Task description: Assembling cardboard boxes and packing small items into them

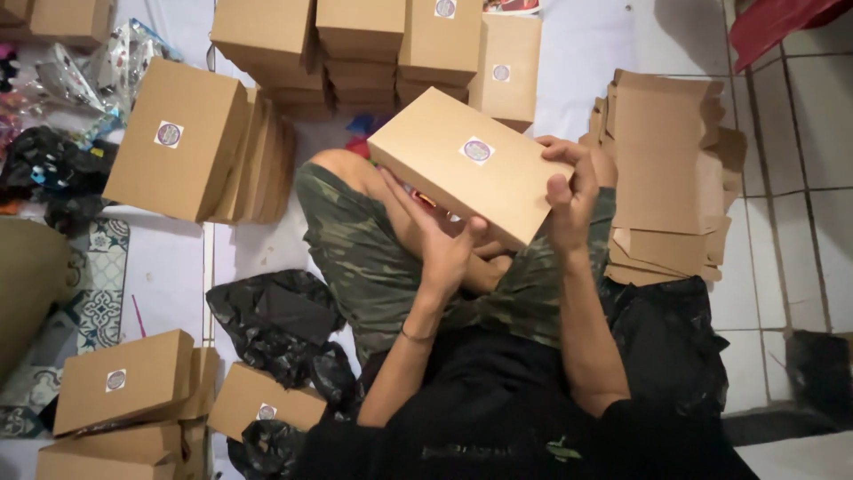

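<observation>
Both hands hold one closed brown cardboard box (462, 173) raised and tilted above the person's lap, its lid bearing a small round sticker (477, 150); the left hand (444, 244) cups the box's lower near edge from beneath, fingers curled up against its underside; the right hand (569, 191) clamps the box's right end, thumb on the lid and fingers wrapped round the side; the person sits on the floor in camouflage shorts (355, 253) with knees drawn up under the box; a pile of flat, unfolded box blanks (671, 173) lies just to the right on the white tiles (817, 222); stacks of finished boxes (373, 49) stand ahead, a row of them leans at the left (178, 142), and more lie at the lower left (124, 382); black plastic bags (275, 324) sit beside the left knee.
</observation>
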